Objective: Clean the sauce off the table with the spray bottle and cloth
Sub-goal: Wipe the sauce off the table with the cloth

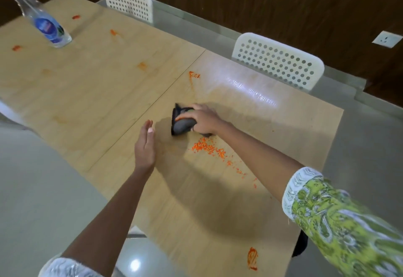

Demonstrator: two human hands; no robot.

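Right hand: the right hand [204, 119] grips a bunched dark grey cloth [182, 122], fingers curled over the top of it, pressing it down on the light wooden table [104, 84] near the table's middle.
Cloth: folded into a thick wad, with an orange smear along the edge under the fingers; it lies just right of the seam [152, 102] between the two table panels.
Left hand: the left hand [145, 146] is held flat and edge-on, fingers straight and together, holding nothing, just left of the cloth and apart from it.
Sauce, near: a scatter of orange-red sauce specks [209, 148] lies just beside the cloth on the near side, trailing toward the right forearm.
Sauce, elsewhere: one thick smear [252, 258] at the near table edge; a thin streak [193, 76] beyond the cloth; several small dabs [75, 17] on the far left panel.
Spray bottle: a clear plastic bottle with a blue top and blue label [46, 28] stands on the far left panel, well apart from both hands.
Surroundings: two white perforated chairs [279, 60] sit along the far side of the table; the right sleeve [340, 218] is green and white patterned.
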